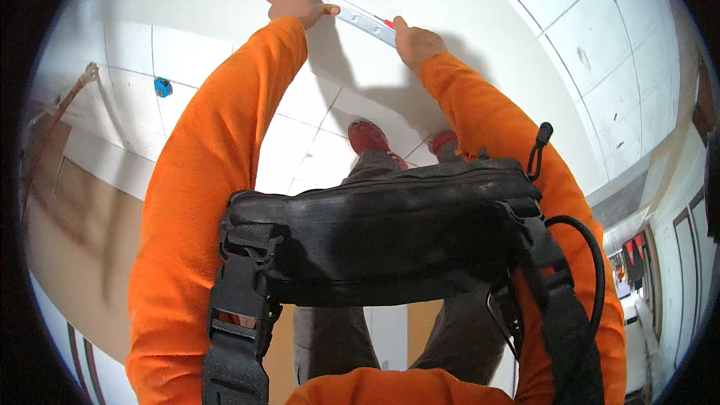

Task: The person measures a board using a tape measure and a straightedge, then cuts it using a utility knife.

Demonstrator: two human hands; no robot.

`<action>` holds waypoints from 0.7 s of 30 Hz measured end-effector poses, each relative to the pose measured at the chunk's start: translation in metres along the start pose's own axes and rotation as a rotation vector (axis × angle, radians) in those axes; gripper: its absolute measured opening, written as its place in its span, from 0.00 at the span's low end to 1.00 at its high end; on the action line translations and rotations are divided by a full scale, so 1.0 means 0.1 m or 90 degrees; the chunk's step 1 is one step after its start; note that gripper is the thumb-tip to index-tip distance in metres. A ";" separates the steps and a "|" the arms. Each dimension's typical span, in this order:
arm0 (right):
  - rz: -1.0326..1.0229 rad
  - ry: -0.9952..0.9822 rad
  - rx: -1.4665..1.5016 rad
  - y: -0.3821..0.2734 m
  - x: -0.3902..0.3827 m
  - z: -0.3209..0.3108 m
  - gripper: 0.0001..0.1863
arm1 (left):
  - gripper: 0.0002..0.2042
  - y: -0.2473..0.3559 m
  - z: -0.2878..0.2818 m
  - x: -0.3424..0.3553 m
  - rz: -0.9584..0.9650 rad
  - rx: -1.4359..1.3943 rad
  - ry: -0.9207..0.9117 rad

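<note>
Hanging bag: one, black, nearest, at six o'clock; two black straps run down from its ends.
Sleeves: two, orange, reaching up toward eleven and one o'clock.
Shoes: two, red, at twelve and two o'clock, on white floor tiles.
Blue object: one, small, at ten o'clock; tiled room lies between it and the left sleeve.
Right hand: at one o'clock, fingers folded in beside the metal strip; cannot tell what they close on.
Red slim piece: one, at twelve o'clock, just beside that hand's fingertip, by the strip's edge.
Left hand: at eleven o'clock, fingers and thumb spread across the strip.
Strip: one, silvery, slotted, arching from ten to past twelve o'clock.
Pale panel: one, with open room right of the right hand; its dark edge curves from one to three o'clock.
</note>
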State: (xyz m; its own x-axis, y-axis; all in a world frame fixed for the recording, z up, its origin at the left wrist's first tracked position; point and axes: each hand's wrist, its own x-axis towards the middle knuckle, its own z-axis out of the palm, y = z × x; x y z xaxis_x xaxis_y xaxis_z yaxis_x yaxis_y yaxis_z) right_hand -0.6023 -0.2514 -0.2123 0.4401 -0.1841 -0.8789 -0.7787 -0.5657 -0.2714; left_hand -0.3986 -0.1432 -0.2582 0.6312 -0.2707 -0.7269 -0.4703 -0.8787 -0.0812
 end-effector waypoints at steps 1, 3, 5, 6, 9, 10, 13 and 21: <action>-0.007 0.000 -0.004 0.05 0.02 0.02 0.12 | 0.75 0.03 0.03 -0.01 -0.004 -0.008 0.025; -0.108 0.033 -0.116 0.18 0.06 0.03 0.13 | 0.75 0.02 -0.01 0.06 0.012 -0.010 0.043; -0.052 -0.011 -0.024 0.18 0.10 0.02 0.12 | 0.75 -0.03 0.07 0.15 0.065 0.052 0.065; 0.006 -0.046 0.067 0.16 0.08 0.04 0.12 | 0.76 -0.10 0.11 0.16 0.059 -0.010 0.015; -0.038 -0.001 0.048 0.30 -0.04 0.11 0.12 | 0.76 -0.25 0.18 0.23 0.072 0.057 0.097; -0.081 -0.003 0.004 0.34 -0.09 0.16 0.12 | 0.76 -0.40 0.21 0.27 0.086 0.111 0.106; -0.105 0.012 -0.073 0.78 -0.15 0.34 0.11 | 0.76 -0.22 0.18 0.25 0.078 0.092 0.073; -0.041 -0.004 -0.056 1.24 -0.35 0.52 0.13 | 0.75 -0.32 0.24 0.36 0.117 0.153 0.068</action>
State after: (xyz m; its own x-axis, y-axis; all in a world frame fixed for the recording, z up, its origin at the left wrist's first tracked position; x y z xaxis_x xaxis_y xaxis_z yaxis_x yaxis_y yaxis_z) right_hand -0.7381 -0.2732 -0.2357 0.4846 -0.1399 -0.8635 -0.7069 -0.6441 -0.2924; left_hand -0.3757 -0.1158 -0.2980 0.5771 -0.4671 -0.6700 -0.7067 -0.6967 -0.1231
